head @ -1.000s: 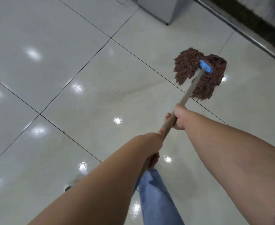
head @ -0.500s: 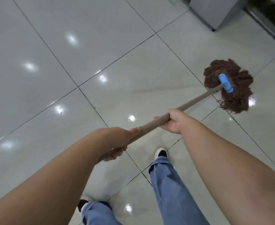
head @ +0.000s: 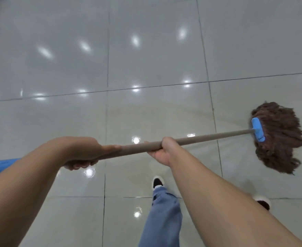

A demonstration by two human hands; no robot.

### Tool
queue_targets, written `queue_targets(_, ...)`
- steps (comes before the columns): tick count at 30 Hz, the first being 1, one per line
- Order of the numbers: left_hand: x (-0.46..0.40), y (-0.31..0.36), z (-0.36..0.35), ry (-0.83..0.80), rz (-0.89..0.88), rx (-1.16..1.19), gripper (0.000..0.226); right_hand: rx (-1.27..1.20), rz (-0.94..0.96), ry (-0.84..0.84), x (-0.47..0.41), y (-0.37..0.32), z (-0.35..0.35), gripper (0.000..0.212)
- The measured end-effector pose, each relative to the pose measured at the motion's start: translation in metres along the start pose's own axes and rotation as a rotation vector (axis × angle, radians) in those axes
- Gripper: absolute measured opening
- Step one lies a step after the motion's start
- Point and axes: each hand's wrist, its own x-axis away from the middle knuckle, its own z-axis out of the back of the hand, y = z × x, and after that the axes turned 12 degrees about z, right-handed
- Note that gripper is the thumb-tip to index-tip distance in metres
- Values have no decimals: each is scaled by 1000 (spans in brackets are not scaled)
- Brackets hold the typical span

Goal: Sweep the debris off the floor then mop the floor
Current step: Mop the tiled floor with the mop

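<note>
Left hand: your left hand [head: 86, 150] grips the near end of the mop handle [head: 209, 137], fingers curled under it and thumb laid along the top.
Right hand: your right hand [head: 161, 150] grips the handle further along, fingers wrapped over the shaft, knuckles up.
Handle: the shaft runs almost level across the view, from the left hand out to the right.
Mop head: the brown string mop head [head: 280, 138] lies on the floor [head: 66, 68] at the right edge, strands fanned away from the blue clamp [head: 257, 131] that joins it to the handle.
Floor: glossy pale tiles with dark grout lines; a faint damp-looking smear appears to lie under the handle, though glare makes this uncertain.
Stance: your jeans leg [head: 164, 216] and shoe [head: 157, 182] sit below the handle.
</note>
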Motion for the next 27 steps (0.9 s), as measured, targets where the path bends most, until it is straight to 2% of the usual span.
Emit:
queue_targets(5,-15,-131,7,-17,150,73,74,50,-114,-47,18,102,-83,28)
queue_targets(8,-9,-167,5,-65,210,110,74,-45,-133,-4,30,134,-102,24)
queue_targets(11,-1,-169,7,-105,222,136,70,-242,-73,112,28,137,-111,32)
queue_targets(16,17,-136,34,-153,254,89,70,-373,-28,149,25,106,-111,42)
queue_targets(19,33,-99,41,-208,280,85,72,-416,11,184,25,73,-97,42)
queue_targets(27,92,107,22,-106,55,-7,68,-508,253,233,9,-97,24,32)
